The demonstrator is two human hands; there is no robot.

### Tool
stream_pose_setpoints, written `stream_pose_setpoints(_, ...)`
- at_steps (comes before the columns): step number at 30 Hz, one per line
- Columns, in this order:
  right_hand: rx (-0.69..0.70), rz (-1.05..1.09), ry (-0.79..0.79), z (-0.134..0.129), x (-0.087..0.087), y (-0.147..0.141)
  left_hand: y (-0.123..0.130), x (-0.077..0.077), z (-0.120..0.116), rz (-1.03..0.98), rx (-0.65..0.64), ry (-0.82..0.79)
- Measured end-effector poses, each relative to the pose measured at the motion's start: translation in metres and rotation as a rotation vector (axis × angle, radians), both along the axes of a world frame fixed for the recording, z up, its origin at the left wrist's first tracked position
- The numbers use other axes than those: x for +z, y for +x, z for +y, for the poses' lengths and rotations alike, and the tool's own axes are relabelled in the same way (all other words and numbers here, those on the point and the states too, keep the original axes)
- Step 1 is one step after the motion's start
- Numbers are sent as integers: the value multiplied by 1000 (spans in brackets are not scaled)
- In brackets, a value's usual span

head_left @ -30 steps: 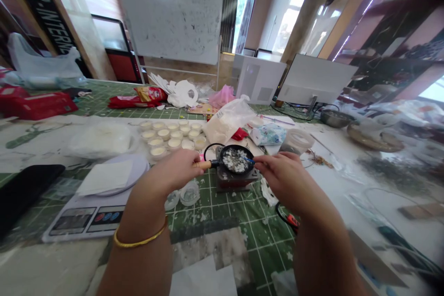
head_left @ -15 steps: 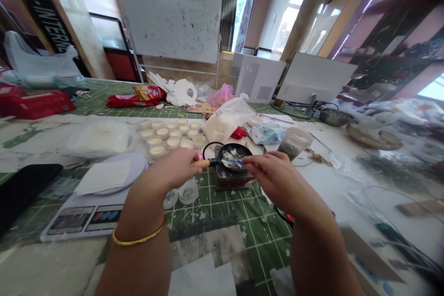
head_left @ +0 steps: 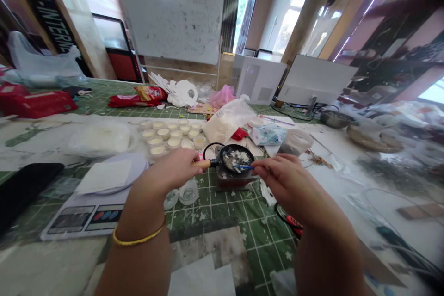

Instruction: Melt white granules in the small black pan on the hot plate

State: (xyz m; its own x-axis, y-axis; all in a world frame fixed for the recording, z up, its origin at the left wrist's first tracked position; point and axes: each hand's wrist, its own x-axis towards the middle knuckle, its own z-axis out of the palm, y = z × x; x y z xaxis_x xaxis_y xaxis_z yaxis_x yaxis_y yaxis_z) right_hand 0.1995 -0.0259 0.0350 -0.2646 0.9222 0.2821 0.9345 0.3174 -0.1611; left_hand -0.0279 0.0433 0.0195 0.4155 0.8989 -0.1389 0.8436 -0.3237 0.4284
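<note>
My left hand [head_left: 180,166] is closed around the wooden handle of a small black frying pan [head_left: 250,153]. The pan rests on a small dark hot plate [head_left: 234,181]. White flakes [head_left: 239,156] lie scattered in the pan. Between the fingertips of my right hand [head_left: 280,173] is a thin blue stick [head_left: 244,167], its far end among the flakes; what kind of tool it is I cannot tell. Two small clear plastic cups [head_left: 189,192] stand on the green mat just below my left hand.
Several small cups of pale wax-like filling [head_left: 175,134] stand behind my left hand. A kitchen scale [head_left: 86,208] with white paper lies left. Behind the pan sits a bag of white material [head_left: 225,120], with a clear plastic cup [head_left: 296,141] to the right. A red-and-black object [head_left: 294,223] lies below my right hand.
My right hand has shifted slightly right and down with the blue stick, whose tip now lies nearer the pan's front rim. The flakes are spread differently. My left hand stays on the handle.
</note>
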Motion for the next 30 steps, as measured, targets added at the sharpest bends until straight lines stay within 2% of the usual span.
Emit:
stream_pose_setpoints(2,47,22,-10,2,-1,-1,0,0,0,21,-4,2)
stream_pose_setpoints(7,-98,7,-16,4,-1,5,-1,-2,2,29,-9,10)
stream_pose_setpoints(11,26,30,-15,-3,2,6,-2,-2,2,37,-19,19)
stream_pose_setpoints(16,-70,-19,-15,-1,1,7,-3,-1,2,42,2,0)
stream_pose_setpoints(20,5,-13,-8,0,0,8,-3,-2,3,33,-8,-6)
stream_pose_setpoints(25,-100,-42,-20,0,0,6,-1,-2,2,27,11,-10)
stream_pose_setpoints(30,4,-7,-16,-1,1,2,-1,-2,2,26,-3,3)
